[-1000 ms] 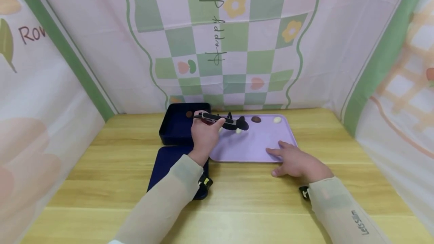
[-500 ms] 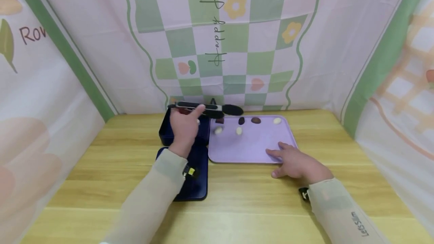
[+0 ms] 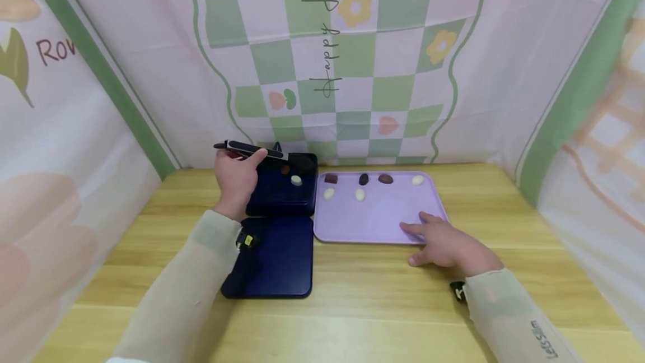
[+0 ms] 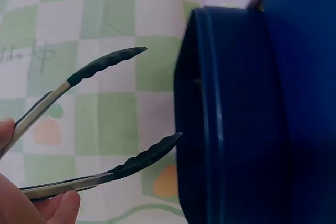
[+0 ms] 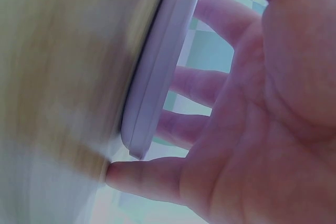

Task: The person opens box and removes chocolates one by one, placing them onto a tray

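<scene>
My left hand (image 3: pixel 235 181) grips a pair of black-and-silver tongs (image 3: pixel 255 149) over the back left of a dark blue box (image 3: pixel 280 209). In the left wrist view the tongs' black tips (image 4: pixel 149 157) are spread apart with nothing between them. Inside the box lie a small brown chocolate (image 3: pixel 285 170) and a white one (image 3: pixel 296 180). On the right, my right hand (image 3: pixel 445 244) rests with spread fingers at the near right corner of a lilac tray (image 3: pixel 373 223). That tray bears a square brown chocolate (image 3: pixel 331 178), two dark oval ones and several white ovals (image 3: pixel 360 195).
A dark blue lid (image 3: pixel 277 262) lies flat on the wooden table (image 3: pixel 363 296), in front of the box. Box and tray stand side by side near the back, close to a patterned curtain (image 3: pixel 347 71). More fabric hangs at both sides.
My left hand has carried the tongs leftward from above the tray to above the box, uncovering the chocolates on the tray and the white one in the box. The right hand has stayed put.
</scene>
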### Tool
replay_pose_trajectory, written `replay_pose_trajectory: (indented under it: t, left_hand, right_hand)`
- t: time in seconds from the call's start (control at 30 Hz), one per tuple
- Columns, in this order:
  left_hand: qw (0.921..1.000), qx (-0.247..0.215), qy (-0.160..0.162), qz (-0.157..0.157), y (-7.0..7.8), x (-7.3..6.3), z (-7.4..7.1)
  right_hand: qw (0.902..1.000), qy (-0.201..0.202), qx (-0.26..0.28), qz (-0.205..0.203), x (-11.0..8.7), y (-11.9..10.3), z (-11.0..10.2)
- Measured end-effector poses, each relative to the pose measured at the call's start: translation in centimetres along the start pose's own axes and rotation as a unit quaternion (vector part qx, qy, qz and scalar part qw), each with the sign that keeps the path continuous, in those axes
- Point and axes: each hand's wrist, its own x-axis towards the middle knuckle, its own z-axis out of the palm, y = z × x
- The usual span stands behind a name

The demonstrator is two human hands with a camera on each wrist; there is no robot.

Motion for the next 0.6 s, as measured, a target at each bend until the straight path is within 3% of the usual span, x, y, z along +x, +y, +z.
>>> replay_pose_trajectory:
  t: [0.4,0.6]
  left_hand:
    - [0.9957,0.089,-0.018,0.021,-2.6,-0.1,0.7]
    - [0.9962,0.081,-0.022,0.022,-3.6,-0.3,1.1]
  right_hand:
    - [0.9999,0.006,-0.006,-0.007,0.2,0.3,0.1]
    - [1.0,0.004,-0.003,-0.002,0.0,0.2,0.1]
